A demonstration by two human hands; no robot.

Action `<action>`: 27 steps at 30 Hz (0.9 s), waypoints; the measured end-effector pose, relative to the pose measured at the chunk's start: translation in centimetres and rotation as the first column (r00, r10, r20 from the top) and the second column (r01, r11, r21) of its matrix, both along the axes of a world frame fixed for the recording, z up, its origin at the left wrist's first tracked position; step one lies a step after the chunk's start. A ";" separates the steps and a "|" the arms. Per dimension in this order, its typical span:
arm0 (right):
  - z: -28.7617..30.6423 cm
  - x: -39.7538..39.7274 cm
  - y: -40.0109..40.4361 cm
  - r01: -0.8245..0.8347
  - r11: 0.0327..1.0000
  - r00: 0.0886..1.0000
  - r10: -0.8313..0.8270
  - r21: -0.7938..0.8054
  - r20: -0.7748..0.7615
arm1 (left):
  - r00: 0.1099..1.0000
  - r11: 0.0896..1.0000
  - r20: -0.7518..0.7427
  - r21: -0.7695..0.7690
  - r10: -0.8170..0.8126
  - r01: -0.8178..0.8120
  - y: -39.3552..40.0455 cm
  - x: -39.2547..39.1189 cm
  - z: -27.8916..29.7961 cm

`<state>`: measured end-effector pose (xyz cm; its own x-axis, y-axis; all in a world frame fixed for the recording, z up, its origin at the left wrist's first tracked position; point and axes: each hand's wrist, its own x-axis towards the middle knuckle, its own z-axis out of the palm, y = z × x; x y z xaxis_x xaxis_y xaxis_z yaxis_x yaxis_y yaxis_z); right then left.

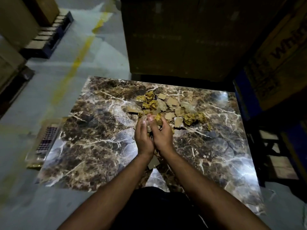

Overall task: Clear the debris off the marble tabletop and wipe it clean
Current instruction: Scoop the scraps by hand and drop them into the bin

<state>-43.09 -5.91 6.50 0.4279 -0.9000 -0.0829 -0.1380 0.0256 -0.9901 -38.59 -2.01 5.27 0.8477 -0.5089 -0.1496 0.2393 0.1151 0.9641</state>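
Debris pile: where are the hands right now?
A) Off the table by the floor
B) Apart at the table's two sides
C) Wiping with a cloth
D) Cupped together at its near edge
D: the left hand and right hand press together, cupping gold foil and cardboard scraps on the marble tabletop.

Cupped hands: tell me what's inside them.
Gold foil and a cardboard scrap show between the left hand and right hand. Anything deeper is covered by the palms.

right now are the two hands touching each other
Touching. The head view shows the left hand and right hand pressed edge to edge, cupped around debris.
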 end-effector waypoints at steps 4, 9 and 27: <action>0.4 1.2 0.6 -0.067 0.998 0.998 0.067 -0.001 -0.002 | 0.988 0.990 0.069 -0.035 0.139 -0.137 1.1 0.3 2.1; 0.9 3.3 3.6 -0.269 0.962 0.963 0.267 0.056 0.030 | 0.946 0.955 0.137 -0.066 0.295 -0.288 4.9 1.5 4.0; 1.4 10.8 41.8 -0.885 0.459 0.452 0.887 -0.081 0.090 | 0.399 0.405 0.099 -0.048 0.912 -0.913 43.9 5.0 1.2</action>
<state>-32.27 35.91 7.90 0.9991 -0.0300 0.0289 0.0268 -0.0685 -0.9973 -33.54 41.88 6.44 0.8155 0.5773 -0.0408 -0.0900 0.1962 0.9764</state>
